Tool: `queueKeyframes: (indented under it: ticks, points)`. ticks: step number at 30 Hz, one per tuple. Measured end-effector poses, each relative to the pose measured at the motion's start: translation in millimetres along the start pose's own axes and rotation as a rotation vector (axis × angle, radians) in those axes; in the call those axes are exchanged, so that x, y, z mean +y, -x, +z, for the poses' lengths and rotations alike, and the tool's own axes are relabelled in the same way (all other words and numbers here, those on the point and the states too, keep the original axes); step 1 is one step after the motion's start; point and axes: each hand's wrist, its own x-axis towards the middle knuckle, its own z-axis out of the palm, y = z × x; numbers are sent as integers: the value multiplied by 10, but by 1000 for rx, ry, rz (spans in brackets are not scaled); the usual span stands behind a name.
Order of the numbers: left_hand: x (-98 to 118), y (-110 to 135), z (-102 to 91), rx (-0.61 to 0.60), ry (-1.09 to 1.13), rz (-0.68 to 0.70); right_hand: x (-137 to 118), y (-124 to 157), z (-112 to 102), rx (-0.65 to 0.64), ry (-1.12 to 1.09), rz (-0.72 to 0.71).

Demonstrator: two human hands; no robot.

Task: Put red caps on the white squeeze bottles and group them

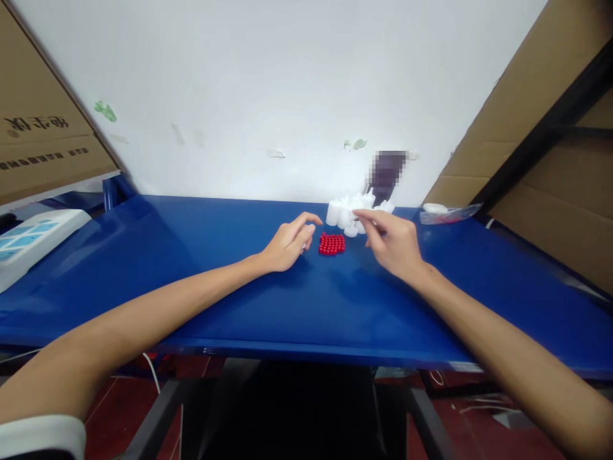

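My left hand [290,244] hovers over the blue table, just left of a compact patch of small red pieces [332,244]. Its index finger reaches forward, apart from the thumb, while the other fingers curl loosely; I see nothing held. On the far side of the red pieces stands a cluster of small white plastic bottles or caps [336,213]. In front of that cluster's right part is my right hand [393,246], fingers drawn together in a pinch. Whatever lies between those fingertips, if anything, is too small to make out. The hand partly hides the white pieces.
A dark, pixelated upright object [385,176] leans against the white wall behind the cluster. At the right back lies a clear plastic bag [450,216] beside a white item. A white power strip [36,239] is at the left. Cardboard [52,108] flanks the blue table [230,313].
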Motion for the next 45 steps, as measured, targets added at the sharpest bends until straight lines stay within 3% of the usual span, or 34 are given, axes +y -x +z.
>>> queueKeyframes:
  ticks: [4, 8, 14, 22, 34, 40, 45]
  points:
    - [-72, -35, -46, 47, 3, -62, 226, -54, 10, 33, 89, 27]
    - [-78, -41, -49, 46, 11, -75, 326, -86, 37, -89, 266, 11]
    - [-73, -39, -39, 56, 78, -135, 231, -106, 67, -256, 445, -10]
    - [-60, -31, -15, 150, 208, -195, 292, -94, 100, -274, 486, -44]
    - [-60, -34, -19, 103, 98, -129, 134, -86, 75, -431, 308, -88]
    - [-43, -42, -26, 69, 64, -117, 163, -74, 115, -497, 354, -95]
    - [-38, -43, -30, 49, 48, -115, 239, -72, 199, -477, 436, -94]
